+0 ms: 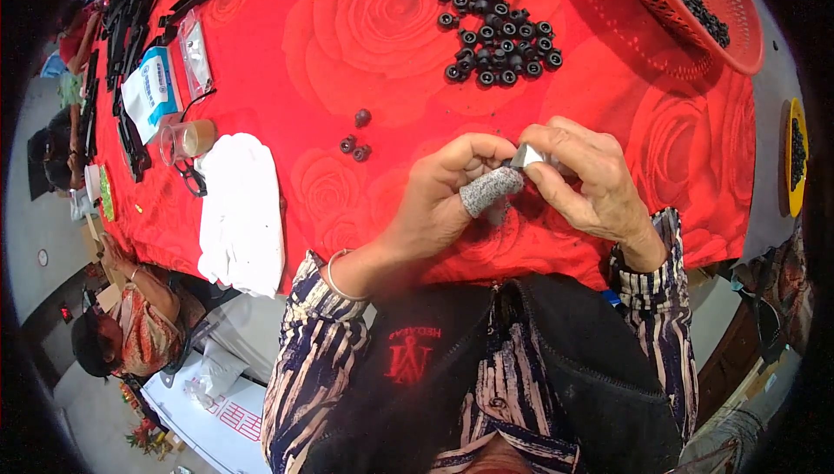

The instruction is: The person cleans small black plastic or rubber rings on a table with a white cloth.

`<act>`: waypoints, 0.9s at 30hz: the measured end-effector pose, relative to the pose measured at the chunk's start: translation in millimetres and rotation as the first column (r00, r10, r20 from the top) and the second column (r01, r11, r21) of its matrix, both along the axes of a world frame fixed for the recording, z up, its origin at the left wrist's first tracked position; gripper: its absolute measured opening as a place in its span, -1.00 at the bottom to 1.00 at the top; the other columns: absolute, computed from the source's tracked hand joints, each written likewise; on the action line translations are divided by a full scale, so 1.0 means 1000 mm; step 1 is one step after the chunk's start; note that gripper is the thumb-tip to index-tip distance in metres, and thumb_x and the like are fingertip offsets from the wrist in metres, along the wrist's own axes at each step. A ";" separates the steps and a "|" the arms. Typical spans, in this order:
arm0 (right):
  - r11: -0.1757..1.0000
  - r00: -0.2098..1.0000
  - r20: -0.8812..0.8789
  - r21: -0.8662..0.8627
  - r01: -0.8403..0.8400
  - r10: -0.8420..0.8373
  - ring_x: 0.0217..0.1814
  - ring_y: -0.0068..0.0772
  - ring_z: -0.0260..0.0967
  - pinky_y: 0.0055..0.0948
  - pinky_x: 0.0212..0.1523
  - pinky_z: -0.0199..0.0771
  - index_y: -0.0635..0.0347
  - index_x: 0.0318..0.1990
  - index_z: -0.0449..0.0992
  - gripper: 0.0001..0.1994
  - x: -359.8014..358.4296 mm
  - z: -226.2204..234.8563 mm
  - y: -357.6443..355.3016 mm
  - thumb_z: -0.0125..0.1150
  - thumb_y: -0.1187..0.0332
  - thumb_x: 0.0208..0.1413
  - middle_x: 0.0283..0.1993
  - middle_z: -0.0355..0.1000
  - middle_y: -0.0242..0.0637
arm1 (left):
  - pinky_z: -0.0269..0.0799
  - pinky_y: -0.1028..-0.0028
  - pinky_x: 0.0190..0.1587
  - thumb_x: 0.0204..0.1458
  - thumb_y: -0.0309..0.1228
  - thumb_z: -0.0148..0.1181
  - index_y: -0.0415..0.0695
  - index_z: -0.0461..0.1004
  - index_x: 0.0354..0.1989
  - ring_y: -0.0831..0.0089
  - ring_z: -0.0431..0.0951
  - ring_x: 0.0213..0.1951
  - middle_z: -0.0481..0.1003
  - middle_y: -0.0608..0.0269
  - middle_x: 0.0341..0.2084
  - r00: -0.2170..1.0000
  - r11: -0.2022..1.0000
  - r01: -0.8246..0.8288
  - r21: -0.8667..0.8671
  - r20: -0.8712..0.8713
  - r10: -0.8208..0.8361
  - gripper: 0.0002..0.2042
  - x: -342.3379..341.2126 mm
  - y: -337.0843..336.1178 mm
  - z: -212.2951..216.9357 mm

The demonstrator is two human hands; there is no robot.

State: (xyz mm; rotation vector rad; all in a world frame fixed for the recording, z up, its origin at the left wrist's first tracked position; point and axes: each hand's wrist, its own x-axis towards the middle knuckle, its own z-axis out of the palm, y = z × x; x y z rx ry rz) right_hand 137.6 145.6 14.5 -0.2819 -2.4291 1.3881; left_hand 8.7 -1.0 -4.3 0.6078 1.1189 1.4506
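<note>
My left hand (434, 200) wears a grey speckled finger sleeve (491, 192) on its thumb. Its thumb and forefinger pinch a small black part, mostly hidden by the fingers. From the right, my right hand (586, 170) meets it, shut on a small metal blade (526, 157) whose pale, pointed face rests against the left fingertips. Beyond the hands, a cluster of small round black knobs (508, 46) with hollow ends lies on the red rose-patterned tablecloth (391, 48). Closer to my left hand sit three loose dark pieces, one of them a ribbed knob (362, 116).
A red perforated basket (747, 48) of black pieces stands far right; a yellow tray (795, 161) is beyond the table edge. On the left are a white cloth (239, 213), a cup (198, 137), glasses (191, 178), a blue-white packet (152, 92) and long black parts (130, 139). Other people sit farther left.
</note>
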 end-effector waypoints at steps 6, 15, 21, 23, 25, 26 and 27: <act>1.000 1.000 -0.009 0.026 0.018 -0.018 -0.53 -0.17 0.32 -0.32 -0.53 0.30 0.32 -0.26 0.43 -0.82 0.000 0.002 -0.003 0.15 0.57 -0.10 -0.51 0.32 -0.16 | 0.38 0.68 -0.42 0.14 -0.44 0.06 -0.27 0.33 -0.09 0.69 0.41 -0.48 0.42 0.36 -0.45 1.000 1.000 0.019 0.008 -0.003 -0.019 -0.78 0.000 0.001 -0.001; 0.999 1.000 0.000 0.048 0.008 -0.008 -0.53 -0.16 0.32 -0.32 -0.54 0.29 0.32 -0.26 0.43 -0.82 0.001 0.000 0.001 0.16 0.57 -0.10 -0.51 0.31 -0.15 | 0.41 0.66 -0.45 0.11 -0.46 0.09 -0.27 0.36 -0.11 0.67 0.44 -0.48 0.45 0.34 -0.44 0.995 1.000 -0.020 -0.011 0.099 0.021 -0.79 0.000 0.002 -0.003; 1.000 1.000 0.015 0.021 0.000 -0.001 -0.55 -0.22 0.30 -0.36 -0.55 0.28 0.32 -0.25 0.43 -0.80 0.000 0.000 -0.003 0.16 0.57 -0.10 -0.51 0.31 -0.16 | 0.41 0.67 -0.45 0.09 -0.48 0.11 -0.27 0.37 -0.12 0.66 0.46 -0.49 0.48 0.32 -0.44 0.990 0.995 -0.098 -0.012 0.100 0.098 -0.79 0.002 0.001 -0.006; 1.000 1.000 0.001 0.006 0.008 -0.008 -0.55 -0.26 0.30 -0.38 -0.56 0.27 0.32 -0.24 0.43 -0.81 0.000 0.003 -0.005 0.16 0.57 -0.08 -0.51 0.31 -0.17 | 0.42 0.67 -0.43 0.06 -0.51 0.14 -0.28 0.38 -0.12 0.65 0.47 -0.47 0.49 0.30 -0.44 0.989 0.993 -0.118 -0.014 0.089 0.119 -0.78 0.000 0.001 -0.003; 0.986 0.996 0.027 -0.146 0.085 -0.081 -0.56 -0.37 0.29 -0.44 -0.57 0.24 0.33 -0.22 0.43 -0.82 0.001 0.003 -0.007 0.14 0.58 -0.03 -0.49 0.30 -0.20 | 0.42 0.66 -0.42 0.05 -0.53 0.15 -0.29 0.39 -0.12 0.64 0.48 -0.46 0.50 0.29 -0.44 0.989 0.992 -0.128 -0.017 0.069 0.129 -0.78 -0.001 0.001 -0.003; 0.986 0.996 0.027 -0.145 0.084 -0.081 -0.56 -0.37 0.29 -0.44 -0.57 0.24 0.33 -0.22 0.43 -0.82 0.001 0.001 -0.007 0.14 0.58 -0.03 -0.49 0.30 -0.20 | 0.43 0.66 -0.41 0.04 -0.54 0.15 -0.30 0.40 -0.12 0.63 0.49 -0.45 0.51 0.27 -0.43 0.989 0.990 -0.138 -0.023 0.048 0.139 -0.78 -0.001 0.001 -0.003; 0.984 0.993 0.008 -0.139 0.115 -0.115 -0.56 -0.40 0.28 -0.46 -0.57 0.23 0.33 -0.22 0.43 -0.83 0.001 0.002 -0.007 0.13 0.58 -0.02 -0.49 0.30 -0.22 | 0.43 0.66 -0.41 0.04 -0.54 0.15 -0.30 0.40 -0.12 0.63 0.49 -0.45 0.51 0.27 -0.43 0.989 0.990 -0.138 -0.021 0.048 0.138 -0.78 -0.001 0.001 -0.003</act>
